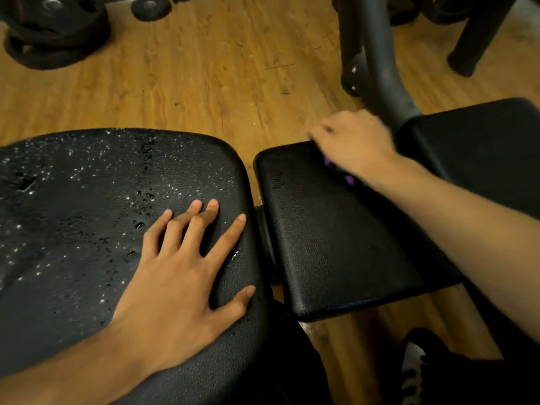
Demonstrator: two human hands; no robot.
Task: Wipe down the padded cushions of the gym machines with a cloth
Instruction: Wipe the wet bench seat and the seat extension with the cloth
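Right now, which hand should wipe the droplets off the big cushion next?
Right, probably. The right hand has the purple cloth under it on the small pad next door; the left hand lies flat and bare on the wet cushion.

Dim indoor shot with a warm yellow cast. The wooden floor (204, 68) in the upper middle is the brightest area, and the black pads swallow most of the light. Light seems to come from above: droplets on the left cushion (73, 200) give tiny specular sparkles, with a soft sheen along its rim and no hard shadows. Left hand (175, 276) is sharp, with a faint soft shadow under the fingers. Right hand (353, 141) is motion-smeared, and the purple cloth (349, 179) it grips is just a blurred sliver. Weight plates (52, 30) at upper left are soft and crushed to black. Lower right corner is near black. Wide-angle bend at the edges; overall slightly soft.
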